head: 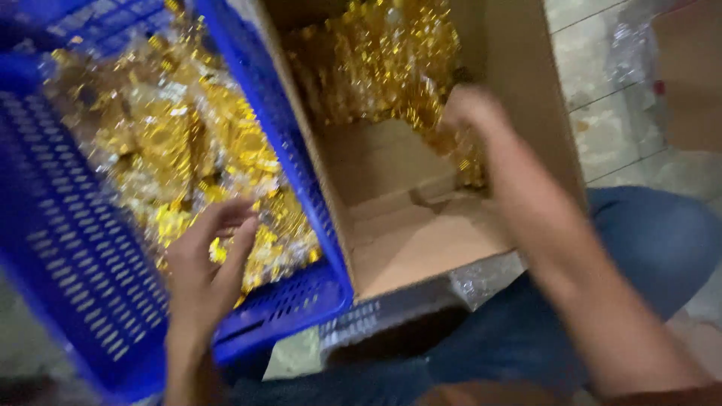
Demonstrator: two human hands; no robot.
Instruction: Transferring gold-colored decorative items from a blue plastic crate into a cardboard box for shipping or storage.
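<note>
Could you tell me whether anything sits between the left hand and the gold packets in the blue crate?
Nothing visible does. The left hand already rests on the gold packets inside the blue crate. The right hand reaches separately into the cardboard box, at its own gold pile.

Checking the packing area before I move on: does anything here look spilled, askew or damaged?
Nothing looks spilled. The blue crate sits tilted against the cardboard box; both hold shiny gold packets. The left hand is in the crate, the right hand in the box. Motion blur hides finer damage.
</note>
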